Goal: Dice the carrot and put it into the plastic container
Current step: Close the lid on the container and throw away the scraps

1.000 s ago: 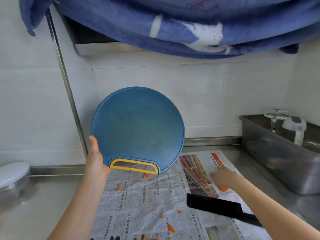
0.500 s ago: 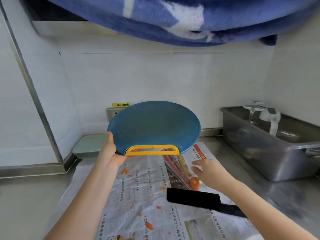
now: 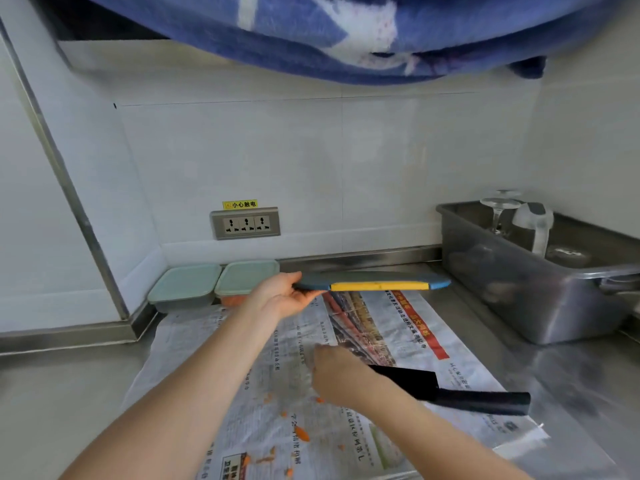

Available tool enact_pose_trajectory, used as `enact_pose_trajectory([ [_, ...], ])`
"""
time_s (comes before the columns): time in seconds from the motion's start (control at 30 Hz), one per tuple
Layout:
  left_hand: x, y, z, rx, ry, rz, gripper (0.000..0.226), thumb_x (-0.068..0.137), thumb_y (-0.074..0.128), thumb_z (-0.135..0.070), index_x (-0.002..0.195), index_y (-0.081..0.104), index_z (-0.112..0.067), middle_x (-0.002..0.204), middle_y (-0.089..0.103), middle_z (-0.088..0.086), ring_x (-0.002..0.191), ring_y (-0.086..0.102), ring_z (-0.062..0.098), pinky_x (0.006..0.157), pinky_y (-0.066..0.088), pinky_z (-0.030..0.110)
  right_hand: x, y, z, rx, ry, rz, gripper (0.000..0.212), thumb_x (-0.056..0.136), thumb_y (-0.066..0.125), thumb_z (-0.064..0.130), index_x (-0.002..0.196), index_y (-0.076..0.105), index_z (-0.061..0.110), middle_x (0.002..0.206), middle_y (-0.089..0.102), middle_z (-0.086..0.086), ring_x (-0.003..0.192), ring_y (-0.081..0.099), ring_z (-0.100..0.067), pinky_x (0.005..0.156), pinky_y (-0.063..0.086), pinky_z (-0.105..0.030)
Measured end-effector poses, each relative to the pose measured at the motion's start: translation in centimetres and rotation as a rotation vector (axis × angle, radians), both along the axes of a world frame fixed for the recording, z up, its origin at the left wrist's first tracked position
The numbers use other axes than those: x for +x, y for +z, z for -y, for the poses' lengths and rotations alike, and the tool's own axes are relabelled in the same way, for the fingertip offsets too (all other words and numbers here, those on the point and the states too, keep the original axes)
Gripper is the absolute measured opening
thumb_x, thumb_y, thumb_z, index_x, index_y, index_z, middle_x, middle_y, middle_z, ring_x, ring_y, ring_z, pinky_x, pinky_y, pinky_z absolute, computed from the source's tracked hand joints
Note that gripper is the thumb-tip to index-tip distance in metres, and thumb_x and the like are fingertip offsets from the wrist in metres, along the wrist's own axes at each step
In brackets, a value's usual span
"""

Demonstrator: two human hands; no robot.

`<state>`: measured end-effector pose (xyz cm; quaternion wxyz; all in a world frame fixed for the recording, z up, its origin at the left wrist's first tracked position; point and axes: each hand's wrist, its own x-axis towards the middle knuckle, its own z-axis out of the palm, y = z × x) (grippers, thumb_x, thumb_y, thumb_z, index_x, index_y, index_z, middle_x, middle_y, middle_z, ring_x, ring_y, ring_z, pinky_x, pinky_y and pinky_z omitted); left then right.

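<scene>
The left hand (image 3: 284,296) gripped a round blue plastic cutting board (image 3: 377,278), level, yellow handle (image 3: 381,286) facing the person; the right hand (image 3: 337,375), grip unclear, hung over orange carrot bits (image 3: 302,434) scattered on newspaper (image 3: 398,327); a green-lidded plastic container (image 3: 244,282) behind held carrot.

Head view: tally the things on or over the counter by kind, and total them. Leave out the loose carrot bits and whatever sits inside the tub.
Lidded plastic containers: 2
Cutting board: 1
Knife: 1
Newspaper: 1
Metal tub: 1
Total: 6
</scene>
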<state>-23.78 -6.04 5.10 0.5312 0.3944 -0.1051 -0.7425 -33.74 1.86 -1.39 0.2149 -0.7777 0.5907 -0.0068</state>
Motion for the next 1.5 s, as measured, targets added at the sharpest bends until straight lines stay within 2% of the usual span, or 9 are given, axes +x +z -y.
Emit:
enact_pose_trajectory([
  [0.17, 0.0, -1.4, -0.2, -0.026, -0.069, 0.154, 0.038, 0.102, 0.027, 0.0, 0.139, 0.035, 0.002, 0.14, 0.046, 0.021, 0.13, 0.044, 0.033, 0.103, 0.036, 0.049, 3.0, -0.2, -0.8, -0.008, 0.041, 0.029, 0.03, 0.098, 0.038, 0.005, 0.125, 0.048, -0.003, 0.129, 0.046, -0.025, 0.088, 0.046, -0.03, 0.075, 0.04, -0.024],
  [0.4, 1.8, -3.0, -0.2, -0.016, -0.376, 0.546, 0.026, 0.099, 0.035, 0.004, 0.122, 0.044, -0.003, 0.111, 0.059, 0.018, 0.108, 0.059, 0.031, 0.083, 0.05, 0.043, 2.3, -0.3, -2.8, -0.13, 0.229, 0.187, 0.049, 0.101, 0.037, 0.011, 0.148, 0.028, 0.008, 0.155, 0.025, -0.011, 0.142, 0.025, -0.024, 0.109, 0.029, -0.029],
  [0.53, 2.3, -3.9, -0.9, -0.05, -0.665, 1.01, 0.003, 0.097, 0.052, -0.009, 0.099, 0.053, -0.011, 0.07, 0.059, 0.003, 0.052, 0.053, 0.009, 0.045, 0.041, 0.017, -3.0, 0.8, -2.6, -0.29, 0.016, 0.152, 0.017, 0.089, 0.047, 0.011, 0.086, 0.064, 0.012, 0.083, 0.057, -0.007, 0.083, 0.056, -0.024, 0.068, 0.045, -0.029],
  [0.63, 1.4, -4.6, -1.4, -0.146, -0.735, 1.252, 0.016, 0.096, 0.055, -0.023, 0.082, 0.053, -0.015, 0.056, 0.049, -0.003, 0.036, 0.039, 0.003, 0.037, 0.029, 0.014, -7.3, 0.9, -2.7, -0.268, -0.093, 0.093, 0.013, 0.087, 0.061, 0.022, 0.087, 0.069, 0.011, 0.083, 0.065, -0.004, 0.081, 0.059, -0.022, 0.064, 0.044, -0.024],
  [0.87, 1.2, -4.9, -2.8, -0.421, -0.604, 1.765, 0.025, 0.092, 0.057, -0.032, 0.072, 0.06, -0.018, 0.066, 0.058, 0.0, 0.052, 0.046, 0.014, 0.054, 0.038, 0.023, -7.9, -2.3, -5.9, -0.373, 0.027, 0.305, 0.037, 0.096, 0.051, 0.02, 0.132, 0.056, 0.019, 0.127, 0.061, 0.004, 0.115, 0.057, -0.012, 0.095, 0.038, -0.013],
  [1.0, 5.5, -5.7, -4.4, -0.473, -0.286, 1.833, 0.028, 0.098, 0.048, -0.028, 0.119, 0.06, -0.014, 0.12, 0.063, 0.005, 0.101, 0.059, 0.018, 0.086, 0.045, 0.03, -3.9, -4.4, -8.9, -0.213, 0.079, 0.314, 0.068, 0.099, 0.031, 0.05, 0.154, 0.008, 0.017, 0.161, 0.006, 0.002, 0.146, 0.014, -0.013, 0.114, 0.01, -0.02],
  [1.13, 10.3, -7.9, -7.1, -0.235, -0.172, 2.002, 0.056, 0.101, 0.034, -0.043, 0.148, 0.029, -0.012, 0.152, 0.032, 0.013, 0.139, 0.029, 0.031, 0.112, 0.027, 0.044, -0.3, -4.6, -8.7, -0.123, 0.012, 0.217, 0.118, 0.059, -0.015, 0.081, 0.151, -0.01, 0.008, 0.16, -0.011, -0.007, 0.147, -0.009, -0.019, 0.113, -0.009, -0.024],
  [1.23, 12.8, -9.9, -9.2, -0.115, -0.238, 1.857, 0.064, 0.101, 0.026, -0.046, 0.152, 0.01, -0.011, 0.16, 0.009, 0.011, 0.147, 0.009, 0.028, 0.118, 0.014, 0.043, 2.4, -4.0, -7.4, -0.017, 0.045, 0.347, 0.075, 0.1, 0.02, 0.052, 0.151, -0.006, 0.004, 0.16, -0.01, -0.009, 0.148, -0.004, -0.02, 0.116, -0.002, -0.025],
  [1.5, 15.0, -11.7, -12.2, -0.328, -0.185, 1.75, 0.052, 0.103, 0.032, -0.032, 0.152, 0.018, -0.018, 0.157, 0.022, 0.0, 0.143, 0.025, 0.017, 0.114, 0.02, 0.028, 4.2, -2.2, -1.4, 0.03, 0.055, 0.556, 0.051, 0.103, 0.035, 0.026, 0.152, 0.022, 0.018, 0.159, 0.016, -0.002, 0.145, 0.018, -0.018, 0.115, 0.016, -0.026],
])
